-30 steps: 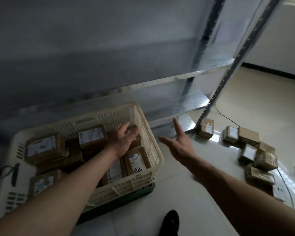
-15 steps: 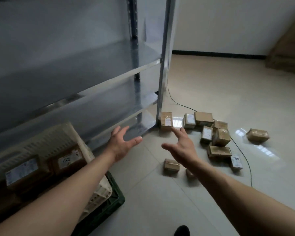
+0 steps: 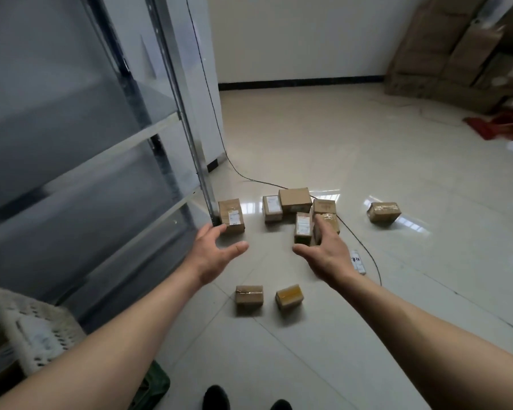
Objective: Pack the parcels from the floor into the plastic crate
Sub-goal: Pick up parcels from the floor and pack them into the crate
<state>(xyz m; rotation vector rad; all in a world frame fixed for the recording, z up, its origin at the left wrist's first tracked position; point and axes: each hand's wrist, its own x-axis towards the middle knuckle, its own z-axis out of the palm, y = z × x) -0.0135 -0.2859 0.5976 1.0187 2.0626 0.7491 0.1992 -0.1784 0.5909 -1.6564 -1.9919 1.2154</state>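
Several brown cardboard parcels lie on the shiny tiled floor ahead. One parcel (image 3: 231, 216) stands by the shelf post, a cluster of parcels (image 3: 295, 201) sits in the middle, and a lone parcel (image 3: 384, 212) lies to the right. Two small parcels (image 3: 249, 295) (image 3: 289, 296) lie nearer to me. My left hand (image 3: 216, 253) and my right hand (image 3: 326, 251) are both stretched forward above the floor, fingers apart, holding nothing. The white plastic crate (image 3: 39, 329) shows at the lower left edge, blurred, with parcels inside.
A metal shelving unit (image 3: 187, 119) fills the left side. A black cable (image 3: 359, 241) runs across the floor past the cluster. Large cardboard boxes (image 3: 462, 51) are stacked at the far right wall, with red material (image 3: 498, 125) beside them. My shoes (image 3: 216, 398) show at the bottom.
My view has swung right, from the crate to the parcels on the floor. My left hand left the crate, and both empty hands have reached out toward the parcels.
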